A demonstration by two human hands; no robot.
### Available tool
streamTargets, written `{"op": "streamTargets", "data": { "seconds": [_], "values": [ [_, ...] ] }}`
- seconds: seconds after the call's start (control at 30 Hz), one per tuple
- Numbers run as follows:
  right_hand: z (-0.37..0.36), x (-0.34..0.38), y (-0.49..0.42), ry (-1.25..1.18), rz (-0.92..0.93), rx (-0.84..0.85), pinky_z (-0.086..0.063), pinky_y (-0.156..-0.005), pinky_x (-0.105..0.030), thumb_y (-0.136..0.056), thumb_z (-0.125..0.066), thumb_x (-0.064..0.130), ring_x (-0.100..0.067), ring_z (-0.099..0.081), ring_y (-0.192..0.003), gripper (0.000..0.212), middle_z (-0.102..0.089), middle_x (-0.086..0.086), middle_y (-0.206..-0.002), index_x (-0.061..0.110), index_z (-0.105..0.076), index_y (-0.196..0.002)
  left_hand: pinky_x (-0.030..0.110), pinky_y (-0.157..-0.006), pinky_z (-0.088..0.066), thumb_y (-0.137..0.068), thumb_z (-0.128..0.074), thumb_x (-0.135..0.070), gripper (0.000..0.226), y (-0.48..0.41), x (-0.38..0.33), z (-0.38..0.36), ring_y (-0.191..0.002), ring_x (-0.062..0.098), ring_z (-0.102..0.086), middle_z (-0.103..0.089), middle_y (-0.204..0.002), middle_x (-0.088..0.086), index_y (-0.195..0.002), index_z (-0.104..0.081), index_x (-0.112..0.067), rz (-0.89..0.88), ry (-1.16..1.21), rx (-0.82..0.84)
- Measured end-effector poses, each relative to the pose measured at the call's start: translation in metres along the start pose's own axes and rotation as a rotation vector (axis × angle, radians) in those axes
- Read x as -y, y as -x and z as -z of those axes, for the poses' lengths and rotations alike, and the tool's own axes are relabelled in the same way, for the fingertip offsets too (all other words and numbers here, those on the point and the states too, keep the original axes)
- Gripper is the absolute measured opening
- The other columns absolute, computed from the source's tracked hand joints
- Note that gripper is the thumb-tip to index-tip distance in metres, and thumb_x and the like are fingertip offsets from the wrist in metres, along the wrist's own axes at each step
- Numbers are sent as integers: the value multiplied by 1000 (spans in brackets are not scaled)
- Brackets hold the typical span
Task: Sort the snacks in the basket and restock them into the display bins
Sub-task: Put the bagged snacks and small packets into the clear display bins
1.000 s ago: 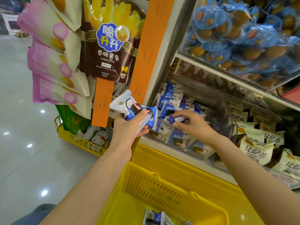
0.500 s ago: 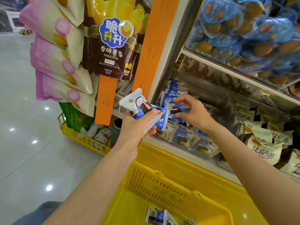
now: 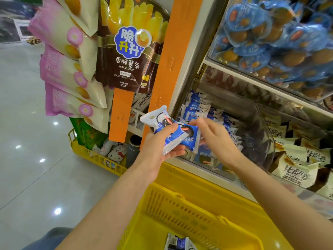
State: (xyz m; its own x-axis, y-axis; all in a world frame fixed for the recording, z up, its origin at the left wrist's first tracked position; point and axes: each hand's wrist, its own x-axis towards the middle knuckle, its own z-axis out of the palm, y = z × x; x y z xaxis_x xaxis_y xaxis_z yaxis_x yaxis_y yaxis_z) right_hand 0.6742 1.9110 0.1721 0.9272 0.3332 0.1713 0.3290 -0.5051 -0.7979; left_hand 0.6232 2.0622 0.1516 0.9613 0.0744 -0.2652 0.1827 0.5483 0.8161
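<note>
Holding many blue packets (image 3: pixel 196 110) already, the clear display bin (image 3: pixel 262 141) looks partly restocked; the yellow basket (image 3: pixel 180 197) below shows at least one more. The left grip (image 3: pixel 156 150) clamps a small stack of packets (image 3: pixel 170 139), the right grip (image 3: pixel 218 139) pinching its front one.

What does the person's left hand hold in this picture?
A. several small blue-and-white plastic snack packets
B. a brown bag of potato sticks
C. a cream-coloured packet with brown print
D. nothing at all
A: the left hand grips several small blue-and-white plastic snack packets in front of the clear plastic display bin, which holds packets of the same colours.
</note>
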Motion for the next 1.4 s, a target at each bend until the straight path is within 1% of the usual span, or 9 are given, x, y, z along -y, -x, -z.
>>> {"op": "streamTargets", "data": {
  "seconds": [0.1, 0.23, 0.33, 0.5, 0.67, 0.9, 1.03, 1.27, 1.4],
  "values": [
    [1, 1, 12, -78, -90, 138, -54, -62, -15, -88, -59, 34, 0, -67, -78, 9, -72, 15, -86, 32, -64, -95, 31, -57, -59, -86, -61, -28, 38, 2, 1, 0, -55, 18, -66, -72, -77, 11, -119, -56, -9, -4, -22, 14],
    [21, -12, -2, -136, -220, -60, -52, -60, -17, -88, -63, 23, -7, -67, -72, 21, -73, 1, -88, 14, -64, -107, 28, -49, -56, -89, -58, -18, 38, 4, 1, 3, -53, 16, -66, -69, -81, 14, -125, -50, -8, -52, -108, 7],
    [27, -27, -21, 111, -226, -174, -46, -63, -23, -87, -64, 26, -13, -59, -75, 25, -66, -3, -100, 19, -61, -111, 25, -46, -55, -88, -59, -13, 44, 1, 1, 7, -51, 9, -64, -63, -98, 14, -128, -43, -13, -100, -220, -18],
    [6, -34, -40, 318, -168, -70, -33, -51, -18, -85, -67, 27, -5, -47, -64, 27, -53, 4, -85, 20, -60, -111, 16, -44, -50, -85, -63, -17, 31, -1, 5, 9, -56, 2, -64, -59, -91, -5, -112, -46, -22, -238, -528, 24],
    [11, -41, -36, 192, -183, -14, -48, -56, -24, -85, -66, 32, -10, -53, -65, 30, -50, 12, -81, 24, -59, -113, 11, -43, -43, -87, -62, -25, 31, -10, 14, 7, -57, 4, -54, -54, -92, -10, -106, -38, -25, -338, -777, -53],
    [30, -35, -8, 287, 43, -210, -42, -89, -22, -95, -46, 35, 0, -49, -100, 31, -49, 9, -117, 25, -51, -124, 12, -54, -43, -87, -61, -24, 40, -12, 16, -2, -75, 3, -50, -51, -103, -8, -125, -48, -22, -402, -972, 24],
    [47, -22, 20, 400, 200, 44, -36, -97, -16, -89, -54, 38, 3, -45, -114, 47, -48, 15, -127, 28, -45, -134, -4, -66, -35, -82, -67, -24, 31, -10, 10, -15, -79, -13, -46, -49, -91, -23, -104, -46, -30, -505, -1037, 131],
    [81, -23, 16, 197, 19, 26, -52, -63, -16, -71, -64, 52, -2, -65, -72, 23, -70, 9, -80, 35, -62, -86, 4, -70, -34, -87, -61, -27, 43, -33, 1, -59, -85, -12, -51, -53, -118, -12, -126, -42, -31, -706, -1141, 239],
    [98, -52, -22, 175, -142, -245, -54, -72, -37, -84, -65, 37, -15, -66, -77, 20, -70, 0, -76, 25, -59, -69, 28, -86, -43, -93, -52, -20, 60, -57, 15, -65, -104, 16, -55, -52, -128, 3, -144, -21, -24, -749, -1278, 204]
  ]
}}
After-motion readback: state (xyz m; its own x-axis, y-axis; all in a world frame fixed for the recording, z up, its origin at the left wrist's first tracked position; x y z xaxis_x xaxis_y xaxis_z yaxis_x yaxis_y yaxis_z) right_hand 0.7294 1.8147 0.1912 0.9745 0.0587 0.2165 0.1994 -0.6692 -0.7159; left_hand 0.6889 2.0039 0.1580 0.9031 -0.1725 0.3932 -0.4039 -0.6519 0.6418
